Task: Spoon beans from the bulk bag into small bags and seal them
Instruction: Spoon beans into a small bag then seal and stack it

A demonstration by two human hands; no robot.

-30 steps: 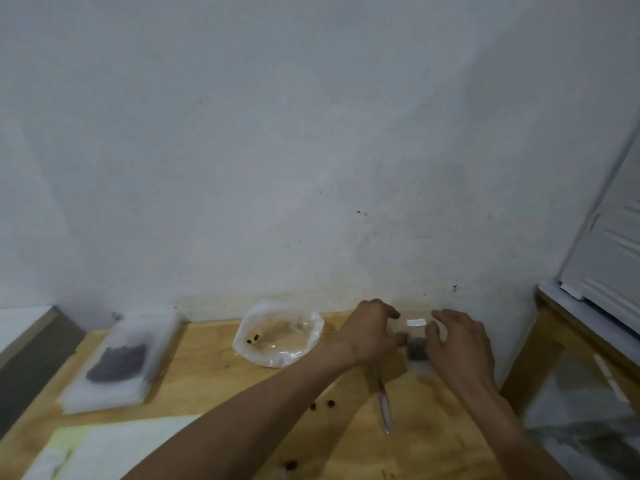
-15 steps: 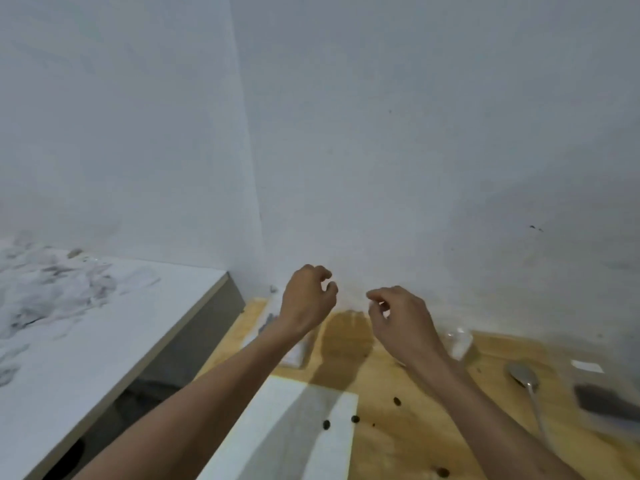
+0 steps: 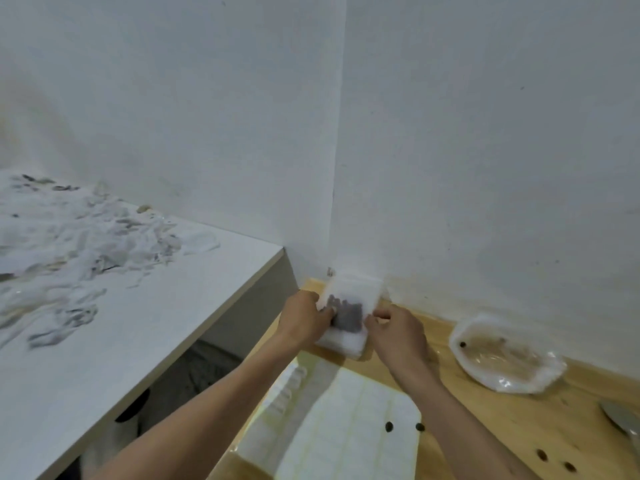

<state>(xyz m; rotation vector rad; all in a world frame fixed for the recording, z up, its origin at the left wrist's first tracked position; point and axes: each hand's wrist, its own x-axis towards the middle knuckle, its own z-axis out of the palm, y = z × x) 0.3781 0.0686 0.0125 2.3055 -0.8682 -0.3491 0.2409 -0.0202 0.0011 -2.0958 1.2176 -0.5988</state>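
Wooden table (image 3: 519, 420) matt; bulk bag (image 3: 505, 358) glossy clear plastic; spoon (image 3: 620, 415) metal.

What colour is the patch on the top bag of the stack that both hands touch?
Dark greyish purple, on a clear whitish top bag; head view shows it.

I have one view only, from the head camera. It looks forward and down from above the near edge of the desk (image 3: 519, 403), facing the wall corner at the desk's far left corner. It sits close, with both forearms reaching in from the bottom.
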